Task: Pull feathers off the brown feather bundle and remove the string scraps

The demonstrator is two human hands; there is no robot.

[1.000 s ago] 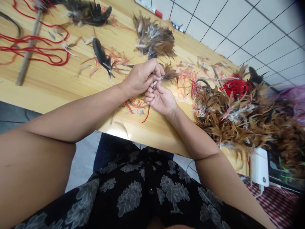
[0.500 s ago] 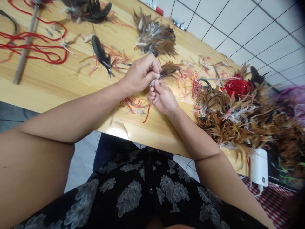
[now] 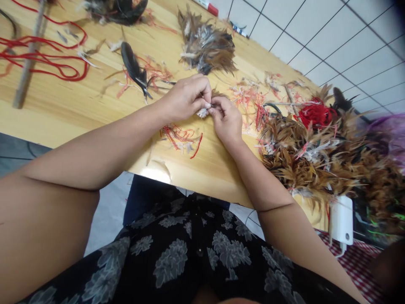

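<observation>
Near the left end of the table (image 3: 202, 177), a stick (image 3: 25, 76) lies across loops of red cord (image 3: 74, 78), best left clear of the work; toward the middle rests a dark feather (image 3: 130, 63), well back from the near edge. Loose red scraps (image 3: 177, 137) lie closer to that edge, just in front of the hands, and seem likely to snag on anything fluffy that dips into them. The left hand (image 3: 185, 98) has its thumb and forefinger closed in a pinch on a small feather bundle (image 3: 202, 113), whose pale, downy end pokes out below the fingertips; a firm but light pinch there should line up the quills without crushing them. The right hand (image 3: 228, 120) is curled, thumb and forefinger tips nearly together against the bundle; whether they grip a strand or a quill I cannot tell. Small, even pulls from that side would suit. Toward the table's right end spreads a brown feather pile (image 3: 303, 164), near enough for the right forearm to brush.
</observation>
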